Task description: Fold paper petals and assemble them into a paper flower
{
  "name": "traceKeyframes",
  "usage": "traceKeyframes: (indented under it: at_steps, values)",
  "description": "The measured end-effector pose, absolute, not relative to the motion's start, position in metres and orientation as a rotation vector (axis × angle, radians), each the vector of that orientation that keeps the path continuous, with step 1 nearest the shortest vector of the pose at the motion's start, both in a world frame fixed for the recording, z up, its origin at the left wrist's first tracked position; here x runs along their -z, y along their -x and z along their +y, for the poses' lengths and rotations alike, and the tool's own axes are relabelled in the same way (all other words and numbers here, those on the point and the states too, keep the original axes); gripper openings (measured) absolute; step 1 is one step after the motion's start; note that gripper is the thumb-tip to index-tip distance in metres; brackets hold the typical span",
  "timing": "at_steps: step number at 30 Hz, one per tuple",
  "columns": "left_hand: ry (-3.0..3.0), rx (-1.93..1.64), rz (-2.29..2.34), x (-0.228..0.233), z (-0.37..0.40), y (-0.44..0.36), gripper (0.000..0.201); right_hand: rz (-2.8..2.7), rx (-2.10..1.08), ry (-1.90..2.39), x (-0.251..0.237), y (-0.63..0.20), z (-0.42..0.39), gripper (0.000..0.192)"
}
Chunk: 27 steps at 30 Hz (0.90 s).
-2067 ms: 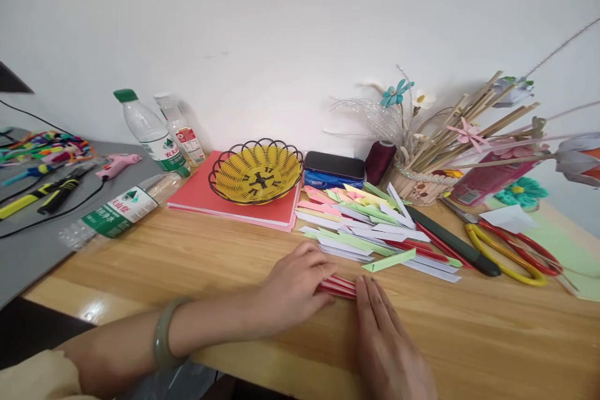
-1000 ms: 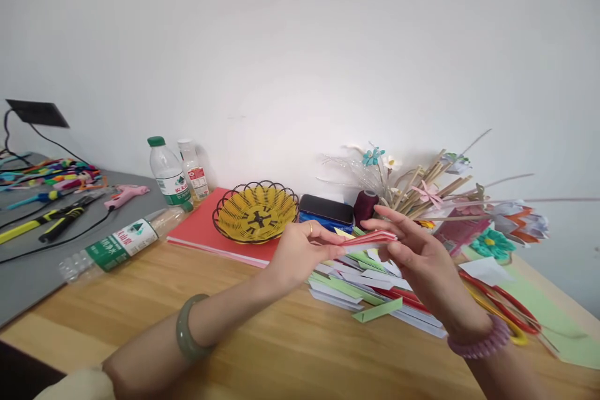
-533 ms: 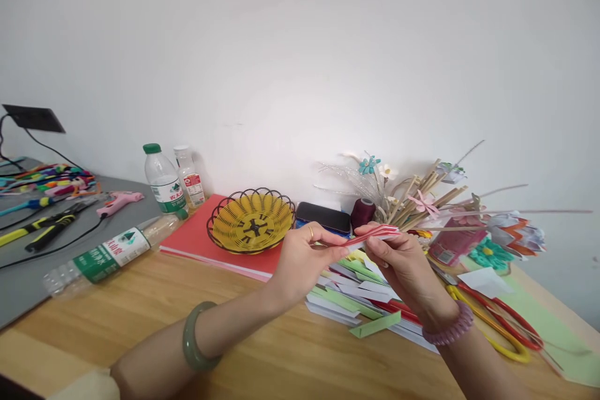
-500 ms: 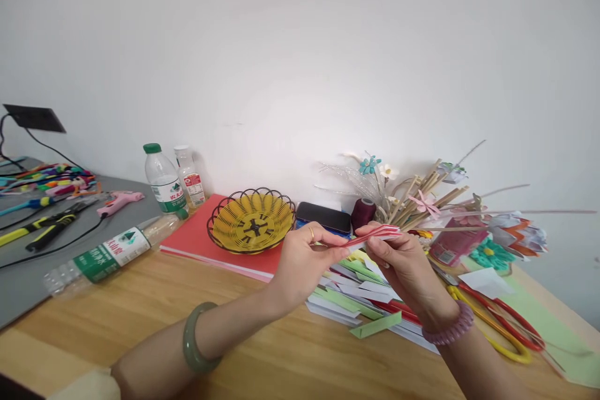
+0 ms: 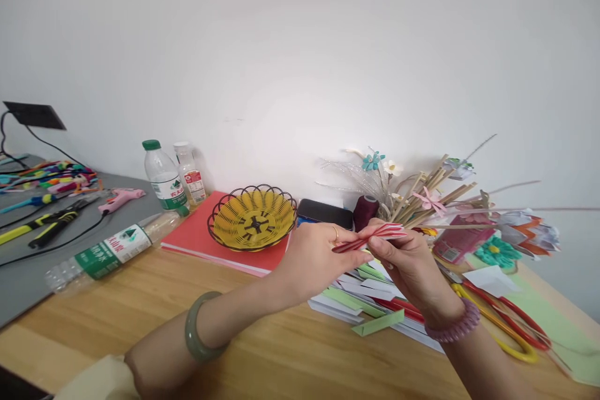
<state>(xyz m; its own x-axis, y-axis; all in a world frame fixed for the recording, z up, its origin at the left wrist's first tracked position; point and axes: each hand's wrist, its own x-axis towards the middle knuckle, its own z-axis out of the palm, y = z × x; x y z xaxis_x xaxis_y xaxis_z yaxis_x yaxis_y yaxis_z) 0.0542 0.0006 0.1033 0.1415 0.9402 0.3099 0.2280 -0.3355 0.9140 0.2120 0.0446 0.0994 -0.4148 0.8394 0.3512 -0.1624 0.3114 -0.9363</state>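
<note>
Both hands meet over a heap of paper strips. My left hand (image 5: pixel 312 259), with a ring and a green bangle at the wrist, pinches the left end of a bundle of folded red-and-white paper strips (image 5: pixel 387 232). My right hand (image 5: pixel 410 262), a purple coil band round its wrist, grips the same bundle nearer its right end, thumb on top. Several layered edges show past the right thumb. Below the hands lie loose green, white and red paper strips (image 5: pixel 375 300) on the wooden table (image 5: pixel 234 331).
A yellow woven basket (image 5: pixel 253 220) stands on red paper sheets (image 5: pixel 187 231). Scissors (image 5: pixel 506 319) lie at the right, near handmade flowers (image 5: pixel 527 231). At the left are a fallen plastic bottle (image 5: pixel 112 253), pliers (image 5: pixel 59 222) and a pink glue gun (image 5: pixel 122 199). A dark phone (image 5: pixel 325 214) lies behind my hands.
My left hand has slid right along the bundle, closer to my right hand. The bundle stays in both hands, and the view has shifted slightly.
</note>
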Motion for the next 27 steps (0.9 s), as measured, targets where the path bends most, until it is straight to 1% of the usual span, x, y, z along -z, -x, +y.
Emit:
traceKeyframes:
  at_steps: [6, 13, 17, 21, 24, 27]
  values:
    - [-1.762, -1.313, 1.236, -0.102, 0.005, -0.061, 0.025, -1.541, -1.314, 0.65, -0.101, -0.211, 0.047, 0.014]
    - [-1.705, -1.197, 1.216, -0.103, 0.016, -0.062, 0.035, -1.509, -1.339, 0.705, -0.098, -0.216, 0.053, 0.013]
    - [-1.686, -1.153, 1.195, -0.103, 0.019, -0.06, 0.037, -1.495, -1.339, 0.755, -0.096, -0.217, 0.054, 0.015]
    - [-1.692, -1.183, 1.243, -0.1, 0.02, -0.059, 0.034, -1.461, -1.331, 0.803, -0.095, -0.213, 0.054, 0.017]
    - [-1.636, -1.198, 1.196, -0.097, 0.024, -0.059, 0.033, -1.433, -1.331, 0.839, -0.095, -0.209, 0.054, 0.019]
    - [-1.495, -1.156, 1.096, -0.095, 0.028, -0.058, 0.032, -1.434, -1.362, 0.86, -0.095, -0.21, 0.054, 0.027]
